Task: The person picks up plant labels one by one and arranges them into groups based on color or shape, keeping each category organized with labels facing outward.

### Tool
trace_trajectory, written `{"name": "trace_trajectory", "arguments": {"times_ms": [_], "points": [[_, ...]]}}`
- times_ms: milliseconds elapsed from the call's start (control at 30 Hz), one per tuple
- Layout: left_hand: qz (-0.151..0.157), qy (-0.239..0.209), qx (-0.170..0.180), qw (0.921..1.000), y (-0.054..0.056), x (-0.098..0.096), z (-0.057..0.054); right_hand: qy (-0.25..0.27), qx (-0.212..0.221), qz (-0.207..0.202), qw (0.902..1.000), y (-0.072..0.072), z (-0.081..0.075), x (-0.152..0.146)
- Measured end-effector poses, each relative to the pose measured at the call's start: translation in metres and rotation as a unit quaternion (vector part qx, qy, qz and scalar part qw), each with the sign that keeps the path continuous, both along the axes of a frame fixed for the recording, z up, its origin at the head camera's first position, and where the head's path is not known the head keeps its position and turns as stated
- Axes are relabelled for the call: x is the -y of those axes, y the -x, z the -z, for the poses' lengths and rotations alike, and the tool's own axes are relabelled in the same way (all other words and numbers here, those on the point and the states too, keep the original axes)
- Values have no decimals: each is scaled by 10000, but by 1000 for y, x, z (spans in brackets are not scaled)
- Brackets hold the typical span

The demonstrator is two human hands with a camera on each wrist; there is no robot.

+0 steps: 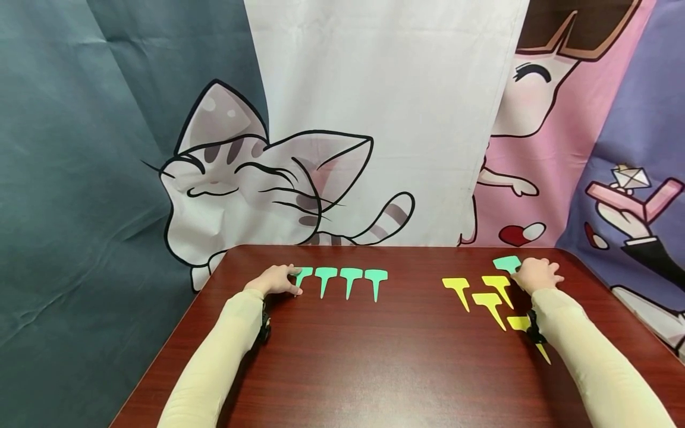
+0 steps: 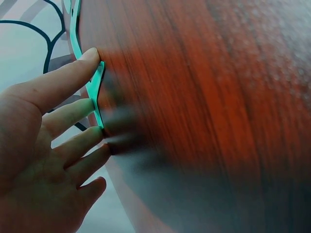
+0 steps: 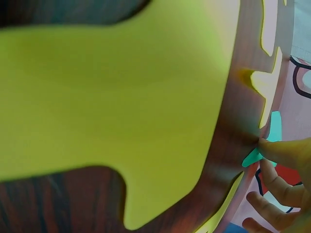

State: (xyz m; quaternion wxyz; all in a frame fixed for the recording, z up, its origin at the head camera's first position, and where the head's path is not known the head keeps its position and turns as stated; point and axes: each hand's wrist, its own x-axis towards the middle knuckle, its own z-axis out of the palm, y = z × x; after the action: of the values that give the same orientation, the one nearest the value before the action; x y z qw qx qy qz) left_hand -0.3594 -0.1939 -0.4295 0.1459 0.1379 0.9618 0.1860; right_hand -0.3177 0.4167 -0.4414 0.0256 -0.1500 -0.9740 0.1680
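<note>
Four-piece rows aside, several green T-shaped plant labels (image 1: 350, 274) lie side by side at the back left of the table. At the leftmost green label (image 1: 304, 273), my left hand (image 1: 275, 280) rests its fingertips along the edges, fingers fairly straight in the left wrist view. On the far right, my right hand (image 1: 537, 275) pinches another green plant label (image 1: 505, 263) between thumb and index finger near its stem. That label's head points away from me; the fingers hide part of its stem. Several yellow plant labels (image 1: 488, 299) lie left of and below the right hand.
One yellow label (image 1: 518, 323) lies partly under the right wrist and fills much of the right wrist view. The dark red wooden table (image 1: 342, 362) ends at a cloth backdrop (image 1: 385, 119) with cartoon figures. Both forearms reach across the table's sides.
</note>
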Motion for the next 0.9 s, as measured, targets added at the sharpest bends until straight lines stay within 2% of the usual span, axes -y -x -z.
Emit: {"name": "trace_trajectory", "arguments": {"times_ms": [200,667,900], "points": [[16,23,-1,10000,0,-1,0,46,-107,48,9999,-4,-2,1],[12,1,-19,10000,1,1,1,207,127,-48,9997,-9,-13,8],[20,6,-20,10000,1,1,2,211,98,-77,9997,-9,-13,9]]}}
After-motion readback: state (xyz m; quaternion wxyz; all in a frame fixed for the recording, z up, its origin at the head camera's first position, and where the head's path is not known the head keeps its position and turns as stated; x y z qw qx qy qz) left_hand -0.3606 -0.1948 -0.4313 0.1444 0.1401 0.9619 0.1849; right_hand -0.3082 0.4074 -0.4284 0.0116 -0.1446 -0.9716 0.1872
